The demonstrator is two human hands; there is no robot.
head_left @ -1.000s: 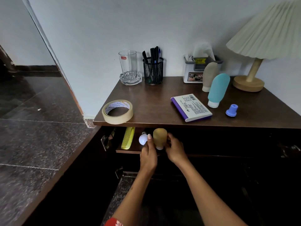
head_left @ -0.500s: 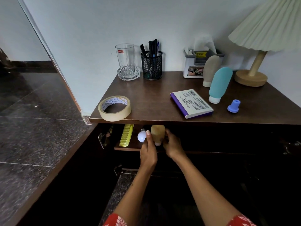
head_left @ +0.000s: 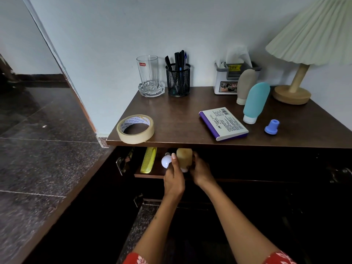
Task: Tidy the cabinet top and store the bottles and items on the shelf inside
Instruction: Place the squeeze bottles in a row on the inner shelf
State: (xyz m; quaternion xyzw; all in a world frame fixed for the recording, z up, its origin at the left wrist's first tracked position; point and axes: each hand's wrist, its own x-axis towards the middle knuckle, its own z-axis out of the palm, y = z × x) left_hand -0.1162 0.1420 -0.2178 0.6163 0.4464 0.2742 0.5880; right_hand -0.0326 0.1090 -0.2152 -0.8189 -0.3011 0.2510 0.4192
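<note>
head view: a dark brown cabinet top (head_left: 181,111) stands against a pale wall (head_left: 114,35), with polished dark stone floor (head_left: 38,130) running off to the left. on the top, from the left: a roll of masking tape (head_left: 135,129) at the front corner, a clear glass (head_left: 148,73) on a glass coaster, a black mesh pen holder (head_left: 178,80), a white tissue box (head_left: 227,80), a beige bottle (head_left: 245,86) and a teal bottle (head_left: 256,102) both standing cap-down, a purple-edged box (head_left: 223,123) lying flat, a small blue cap (head_left: 272,127), and a lamp base (head_left: 291,94) under a pleated shade.

below the top, the shelf inside (head_left: 152,175) carries a yellow comb (head_left: 148,161) and a white bulb (head_left: 166,161) just beside it. the yellow bottle (head_left: 184,159) stands cap-down on this shelf next to the bulb — the left hand (head_left: 174,178) curls its fingers against the bottle's left side, and the right hand (head_left: 202,170) wraps round its right side, so both grip it.

the cabinet interior right of the hands is black and nothing in it can be made out. the top of the yellow bottle disappears under the cabinet edge, the lampshade is cut off by the frame — and red patterned sleeves show only at the bottom edge. a metal hinge (head_left: 122,162) glints at the left of the opening.
</note>
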